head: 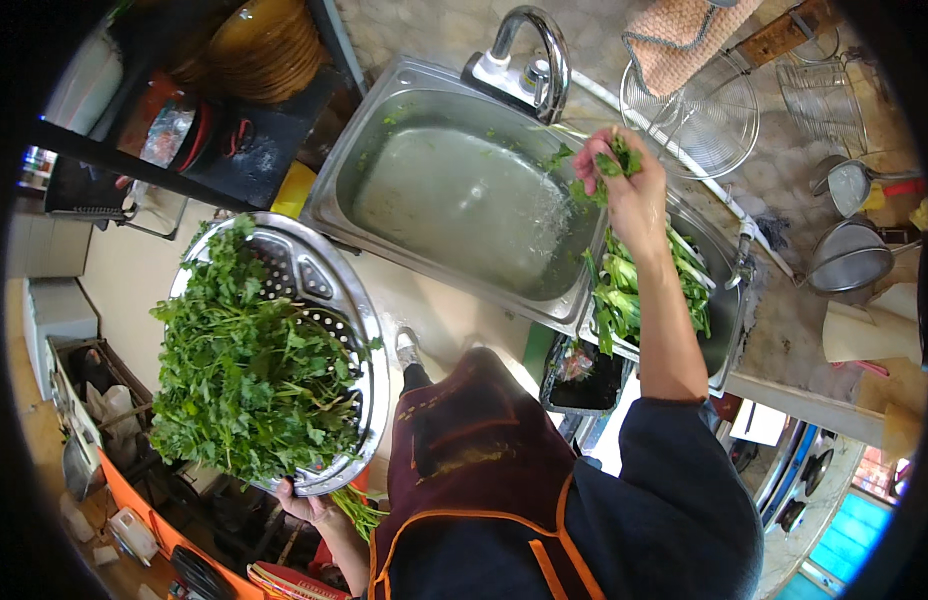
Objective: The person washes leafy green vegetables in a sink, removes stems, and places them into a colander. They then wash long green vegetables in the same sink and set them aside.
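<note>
My left hand [310, 508] grips the near rim of a perforated metal colander [372, 420], which is heaped with cilantro [246, 382]. Some stems hang over the rim beside that wrist. Above the right end of the large steel sink basin [434, 195], my right hand [629, 184] has its fingers curled around a few green leafy sprigs [621, 157]. Cloudy water stands in the basin, and bits of leaf cling to its walls. Green onions [621, 289] with white stalks lie piled in the smaller basin [723, 330], below my right forearm.
A chrome faucet [557, 67] arches over the large basin's back edge. Wire strainers [696, 120] and a pinkish cloth [681, 45] hang on the tiled wall. Under the sinks sits a black bin [584, 382]. At left, a dark shelf [284, 127] holds stacked round brown items.
</note>
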### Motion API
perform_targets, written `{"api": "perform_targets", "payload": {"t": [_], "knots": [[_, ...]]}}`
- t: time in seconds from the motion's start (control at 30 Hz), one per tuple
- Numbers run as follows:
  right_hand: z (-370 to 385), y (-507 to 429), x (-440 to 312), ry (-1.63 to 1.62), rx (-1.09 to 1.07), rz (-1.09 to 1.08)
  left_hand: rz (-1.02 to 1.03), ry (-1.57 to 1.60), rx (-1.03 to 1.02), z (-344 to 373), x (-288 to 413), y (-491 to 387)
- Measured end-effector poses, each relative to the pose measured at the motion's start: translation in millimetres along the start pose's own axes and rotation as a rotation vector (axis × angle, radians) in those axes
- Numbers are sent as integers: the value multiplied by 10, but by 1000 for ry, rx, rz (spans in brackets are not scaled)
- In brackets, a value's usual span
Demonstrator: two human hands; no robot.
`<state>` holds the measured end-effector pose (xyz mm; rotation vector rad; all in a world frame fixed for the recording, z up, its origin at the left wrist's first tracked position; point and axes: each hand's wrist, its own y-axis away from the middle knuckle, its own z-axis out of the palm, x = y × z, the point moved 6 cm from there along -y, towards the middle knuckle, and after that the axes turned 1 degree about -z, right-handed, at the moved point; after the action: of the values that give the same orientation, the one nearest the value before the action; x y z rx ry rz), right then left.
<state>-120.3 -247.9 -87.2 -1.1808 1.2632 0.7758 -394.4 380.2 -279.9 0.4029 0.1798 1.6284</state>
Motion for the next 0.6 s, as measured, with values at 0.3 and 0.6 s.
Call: {"api": "perform_targets", "payload": {"t": [0.3, 0.6], "knots": [[385, 274, 1389, 503, -6, 263, -24, -232, 21, 329, -103, -62], [384, 342, 1103, 804, -200, 192, 70, -218, 128, 222, -306, -178]]}}
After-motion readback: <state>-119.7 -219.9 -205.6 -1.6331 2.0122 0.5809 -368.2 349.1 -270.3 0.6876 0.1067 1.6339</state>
